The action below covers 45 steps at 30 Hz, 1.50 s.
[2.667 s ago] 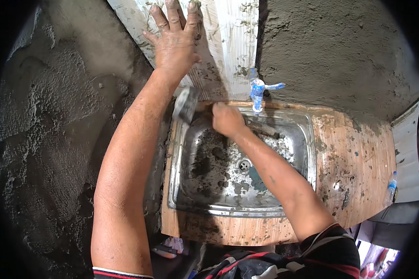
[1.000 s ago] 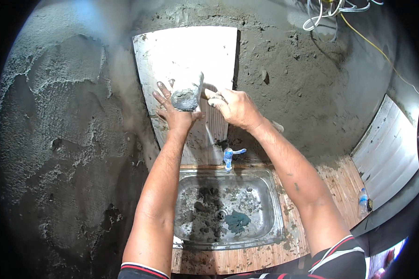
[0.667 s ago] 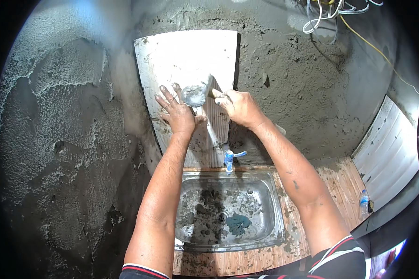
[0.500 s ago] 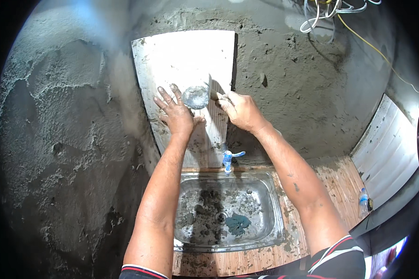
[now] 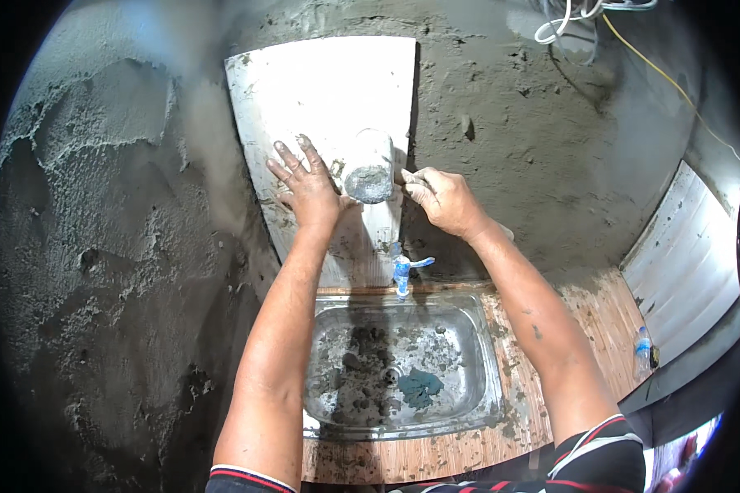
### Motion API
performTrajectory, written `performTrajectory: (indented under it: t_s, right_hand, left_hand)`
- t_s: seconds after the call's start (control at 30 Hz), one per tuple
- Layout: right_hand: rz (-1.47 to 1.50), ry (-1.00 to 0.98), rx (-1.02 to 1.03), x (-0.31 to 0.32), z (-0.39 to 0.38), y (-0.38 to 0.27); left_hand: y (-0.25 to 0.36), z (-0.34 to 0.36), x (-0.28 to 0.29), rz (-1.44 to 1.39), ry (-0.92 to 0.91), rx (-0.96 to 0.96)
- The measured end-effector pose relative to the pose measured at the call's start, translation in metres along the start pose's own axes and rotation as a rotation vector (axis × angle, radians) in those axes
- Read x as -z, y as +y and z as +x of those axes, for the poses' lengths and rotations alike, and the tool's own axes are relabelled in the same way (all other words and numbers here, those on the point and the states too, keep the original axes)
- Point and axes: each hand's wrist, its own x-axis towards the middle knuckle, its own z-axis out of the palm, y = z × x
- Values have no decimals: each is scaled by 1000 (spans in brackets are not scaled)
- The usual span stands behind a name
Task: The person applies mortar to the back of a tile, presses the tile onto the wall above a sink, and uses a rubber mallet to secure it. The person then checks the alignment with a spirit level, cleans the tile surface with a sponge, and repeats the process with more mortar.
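A large white tile or panel, smeared with mortar, stands against the plastered wall behind the sink. My left hand lies on it with the fingers spread. Close to its right, my right hand is closed round the short handle of a mallet. The mallet's pale, rounded head has a grey, dirty end and is in front of the panel; whether it touches is hard to tell. Just below stands a blue-and-white tap.
A mortar-spattered steel sink sits in the wood-patterned counter, a dark green lump inside it. A plastic bottle stands at the right, near a white panel. Loose cables hang at upper right; rough plaster covers the left wall.
My right hand and the mallet have moved a little to the right and down, away from my left hand. My left hand stays spread on the panel. The whole view has shifted slightly.
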Motion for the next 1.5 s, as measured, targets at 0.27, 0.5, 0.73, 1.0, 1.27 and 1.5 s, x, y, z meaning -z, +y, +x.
performTrajectory:
  t_s: [0.27, 0.5, 0.73, 1.0, 1.27, 1.5]
  right_hand:
    - [-75, -40, 161, -37, 84, -94]
    - [-126, -123, 70, -46, 110, -115]
    - [-107, -29, 141, -50, 116, -109]
    - [-131, -67, 76, -8, 79, -72]
    - [-179, -124, -121, 84, -79, 1]
    - [-165, -666, -639, 51, -232, 22]
  left_hand:
    - [-6, -2, -19, -56, -84, -50]
    - [-12, -3, -15, -68, 43, -55]
    - [-17, -1, -18, -44, 47, -100]
    - [-3, -5, -5, 55, -4, -83]
    - [-30, -9, -6, 118, 54, -169]
    - [-79, 5, 16, 300, 77, -409]
